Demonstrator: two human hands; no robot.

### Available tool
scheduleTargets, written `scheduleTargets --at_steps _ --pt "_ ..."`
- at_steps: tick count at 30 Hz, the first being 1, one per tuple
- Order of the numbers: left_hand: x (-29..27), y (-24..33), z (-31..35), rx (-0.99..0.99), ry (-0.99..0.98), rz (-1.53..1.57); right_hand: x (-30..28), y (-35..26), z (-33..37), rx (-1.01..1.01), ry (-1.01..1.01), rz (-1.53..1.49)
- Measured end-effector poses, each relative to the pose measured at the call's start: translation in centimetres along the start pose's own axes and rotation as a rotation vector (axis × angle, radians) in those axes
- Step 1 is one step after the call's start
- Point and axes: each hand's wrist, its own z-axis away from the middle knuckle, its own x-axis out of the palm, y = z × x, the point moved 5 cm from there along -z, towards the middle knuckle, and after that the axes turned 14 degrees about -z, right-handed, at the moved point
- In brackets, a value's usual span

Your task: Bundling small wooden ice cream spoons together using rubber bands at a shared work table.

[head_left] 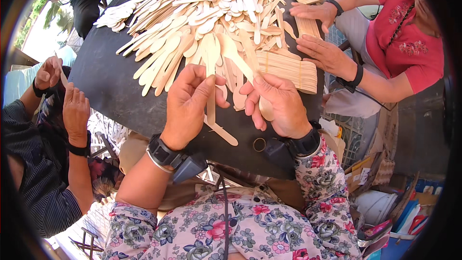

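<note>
My left hand point(188, 103) pinches a pale wooden cutlery piece point(211, 60) between thumb and fingers, its handle pointing down toward me. In my right hand point(279, 101) is a wooden spoon point(233, 54), its bowl tilted up to the left and close to the left hand's piece. The rounded end of another wooden piece point(266, 109) shows below my right fingers; whether it is held separately is unclear. Behind both hands spreads a large heap of wooden cutlery point(192, 9). A banded bundle of wooden pieces point(288, 71) lies beside my right hand.
The dark table point(110, 82) bears a loose wooden piece point(221, 132) and a small ring point(259, 144) near me. A co-worker's hands point(327, 55) rest by another stack point(308, 26) at right. At left, a co-worker's hands point(74, 110) hold a wooden piece. Another person sits far left.
</note>
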Motion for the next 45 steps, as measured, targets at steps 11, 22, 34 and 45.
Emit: scheduleTargets --at_steps 11,22,34,45 --pt "1.0 -0.8 0.5 -0.277 -0.064 0.254 0.0 0.3 0.1 -0.069 0.063 -0.004" --pt "1.0 -1.3 0.2 -0.351 0.082 0.232 -0.1 0.8 -0.1 -0.173 0.146 0.291" --pt "2.7 -1.1 -0.4 -0.389 -0.048 0.527 2.6 -0.7 1.8 -0.702 0.096 0.951" --pt "-0.5 0.8 -1.1 -0.148 0.355 0.247 0.9 -0.8 1.9 -0.101 0.041 0.359"
